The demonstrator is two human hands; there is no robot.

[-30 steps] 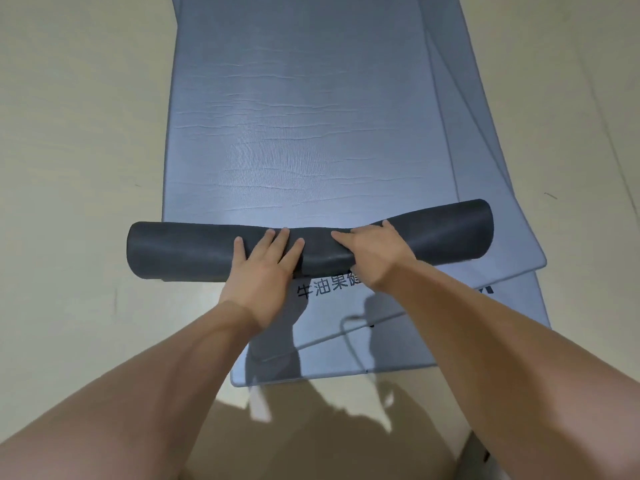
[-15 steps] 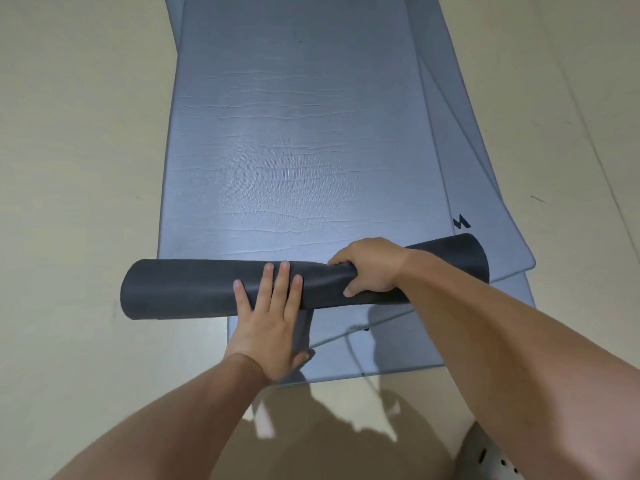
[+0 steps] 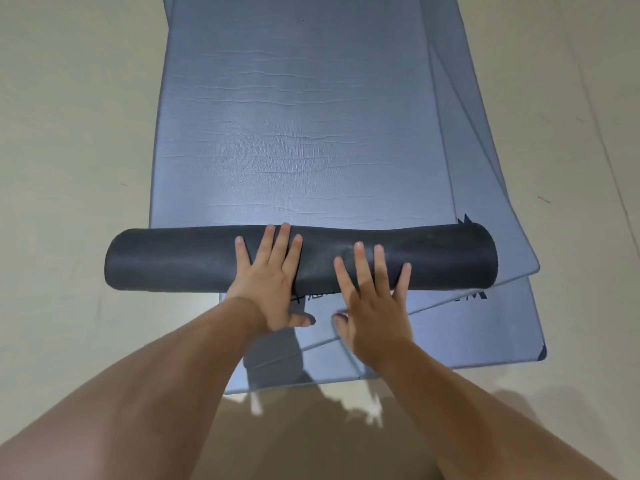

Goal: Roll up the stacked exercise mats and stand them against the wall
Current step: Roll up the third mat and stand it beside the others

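Pressed flat, fingers straight and spread, gripping nothing: left hand (image 3: 268,282) and right hand (image 3: 372,299) side by side on the middle of the dark grey round roll of mat (image 3: 173,259), lying left to right across the flat blue-grey mat (image 3: 294,133) stretching away ahead, left hand a bit further forward, both palms down.

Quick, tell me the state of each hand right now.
Left hand: open, straight fingers pressing on the dark roll of the mat.
Right hand: open, fingers spread flat on the same roll.
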